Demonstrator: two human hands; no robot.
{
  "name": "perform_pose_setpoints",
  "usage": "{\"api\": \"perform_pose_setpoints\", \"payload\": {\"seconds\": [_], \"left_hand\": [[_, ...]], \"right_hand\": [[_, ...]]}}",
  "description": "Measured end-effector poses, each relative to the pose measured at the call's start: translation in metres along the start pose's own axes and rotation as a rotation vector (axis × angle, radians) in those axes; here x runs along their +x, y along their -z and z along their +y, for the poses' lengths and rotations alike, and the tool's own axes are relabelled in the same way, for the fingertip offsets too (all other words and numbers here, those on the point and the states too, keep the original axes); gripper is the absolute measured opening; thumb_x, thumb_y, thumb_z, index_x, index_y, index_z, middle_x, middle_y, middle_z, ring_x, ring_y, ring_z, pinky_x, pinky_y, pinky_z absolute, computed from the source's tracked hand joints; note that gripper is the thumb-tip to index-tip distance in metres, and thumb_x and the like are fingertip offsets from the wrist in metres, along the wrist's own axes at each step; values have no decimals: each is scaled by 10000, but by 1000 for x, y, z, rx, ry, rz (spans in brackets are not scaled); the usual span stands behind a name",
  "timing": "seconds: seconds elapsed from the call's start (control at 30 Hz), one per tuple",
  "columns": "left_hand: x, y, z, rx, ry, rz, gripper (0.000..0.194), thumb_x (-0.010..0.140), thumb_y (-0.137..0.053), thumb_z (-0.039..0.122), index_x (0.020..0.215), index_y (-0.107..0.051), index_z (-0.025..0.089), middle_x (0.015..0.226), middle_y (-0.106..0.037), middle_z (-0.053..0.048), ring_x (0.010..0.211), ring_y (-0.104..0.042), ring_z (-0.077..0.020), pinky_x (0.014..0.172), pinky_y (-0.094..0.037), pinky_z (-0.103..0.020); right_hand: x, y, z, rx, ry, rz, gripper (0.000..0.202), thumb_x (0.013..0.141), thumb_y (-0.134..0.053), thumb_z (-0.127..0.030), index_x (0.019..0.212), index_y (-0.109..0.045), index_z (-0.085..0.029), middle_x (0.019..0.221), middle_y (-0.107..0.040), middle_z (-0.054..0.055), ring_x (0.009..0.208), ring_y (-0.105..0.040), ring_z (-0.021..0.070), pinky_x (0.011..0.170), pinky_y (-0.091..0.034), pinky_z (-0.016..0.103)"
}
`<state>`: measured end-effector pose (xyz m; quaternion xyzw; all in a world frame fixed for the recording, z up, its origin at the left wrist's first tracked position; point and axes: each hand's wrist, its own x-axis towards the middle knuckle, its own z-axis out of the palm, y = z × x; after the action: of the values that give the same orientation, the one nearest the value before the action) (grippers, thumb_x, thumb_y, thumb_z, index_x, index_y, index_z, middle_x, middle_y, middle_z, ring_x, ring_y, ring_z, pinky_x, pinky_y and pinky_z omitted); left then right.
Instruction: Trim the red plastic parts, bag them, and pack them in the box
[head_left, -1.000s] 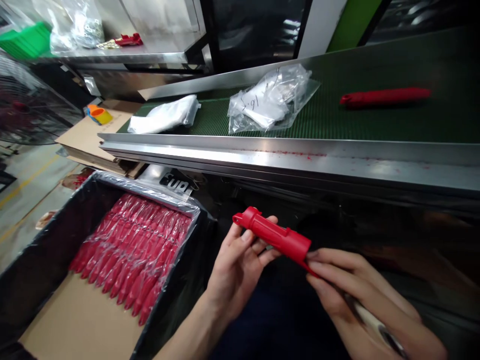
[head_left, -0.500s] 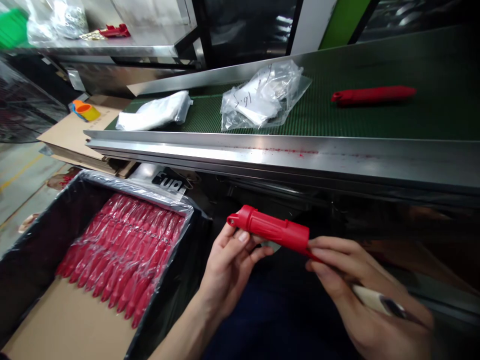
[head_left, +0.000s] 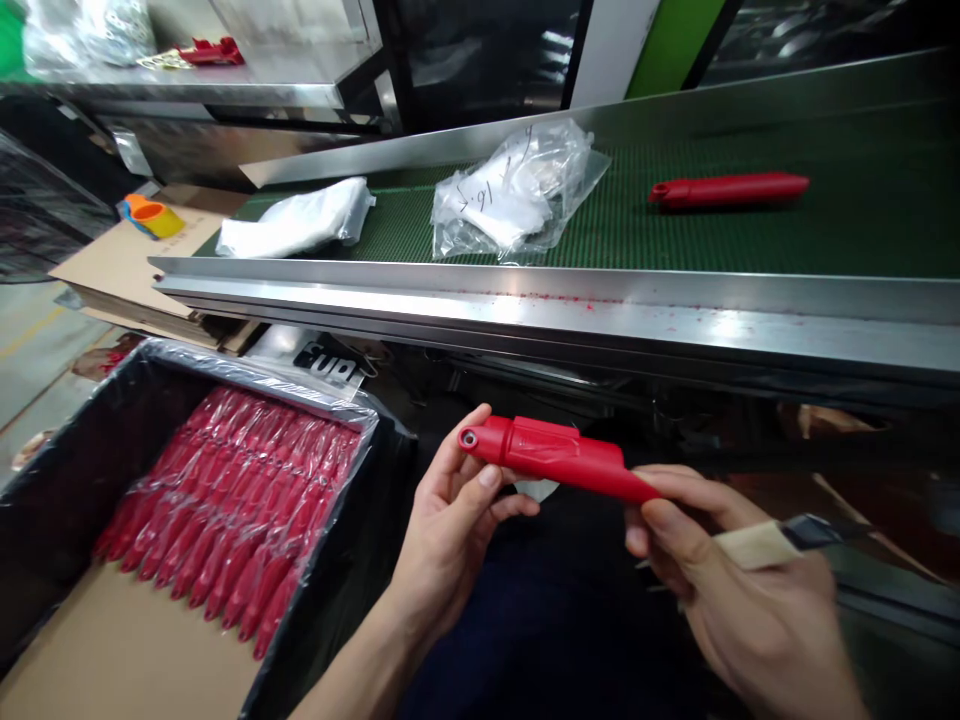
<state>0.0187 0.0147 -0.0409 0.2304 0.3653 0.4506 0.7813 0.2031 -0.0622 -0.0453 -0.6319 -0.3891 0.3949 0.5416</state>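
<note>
A red tubular plastic part (head_left: 559,455) lies nearly level between my hands, an eyelet with a metal insert at its left end. My left hand (head_left: 454,510) is closed on that eyelet end, thumb in front and fingers behind. My right hand (head_left: 739,570) pinches the tapered right end. The same hand also carries a cream-handled tool (head_left: 761,545) with a dark collar, lying across the palm; its tip is too blurred to make out. A similar red part (head_left: 727,190) rests on the green conveyor belt (head_left: 622,240) beyond.
At lower left stands a lined bin (head_left: 322,545) holding rows of bagged red parts (head_left: 225,500). Clear plastic bags (head_left: 517,195) and a white packet (head_left: 296,220) lie on the belt. The conveyor's metal edge (head_left: 525,300) runs in front of my hands. Cardboard sheets (head_left: 97,255) carry a yellow tape roll (head_left: 157,215).
The red part has been rolled about its length, so the eyelet's insert and a raised flat side now face me. The tool in my right hand has swung upward. The view has shifted slightly.
</note>
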Motion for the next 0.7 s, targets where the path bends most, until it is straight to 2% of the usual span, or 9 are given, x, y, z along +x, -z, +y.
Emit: {"api": "perform_pose_setpoints", "payload": {"seconds": [0.23,0.3,0.47,0.6,0.7], "left_hand": [[-5,-4,-1,107,-101,4,413,851,-702,205,1247,-609,280,1348,-601,-93,1102,-623,-250,757,-597,-300],[-7,-4,-2,135,-143,-3,383,859,-696,205,1226,-614,276,1317,-625,-93,1055,-644,-236,746,-593,-292],[-8,-3,-4,210,-181,49,344,861,-701,225,1193,-615,261,1187,-676,-72,784,-667,-138,700,-567,-255],[-7,-3,-4,233,-177,75,329,872,-686,252,1185,-585,230,1031,-679,-61,812,-688,-187,650,-555,-268],[-7,-3,-3,246,-165,77,323,882,-673,264,1181,-561,216,1025,-677,-73,818,-699,-203,643,-549,-273]], "right_hand": [[3,4,8,126,-182,38,315,811,-740,-364,1084,-708,-211,759,-672,58,616,-626,148,394,-419,183],[4,0,8,181,-215,59,310,791,-761,-369,1060,-716,-221,757,-669,51,612,-613,131,393,-406,165],[4,-4,4,223,-241,87,335,778,-772,-385,1072,-730,-230,756,-667,54,598,-595,118,386,-398,153],[4,-4,-1,247,-251,51,324,792,-756,-383,1088,-738,-252,813,-691,68,601,-601,119,391,-404,155],[5,-4,-4,251,-238,27,304,807,-735,-384,1085,-743,-259,814,-697,73,588,-598,120,383,-399,158]]}}
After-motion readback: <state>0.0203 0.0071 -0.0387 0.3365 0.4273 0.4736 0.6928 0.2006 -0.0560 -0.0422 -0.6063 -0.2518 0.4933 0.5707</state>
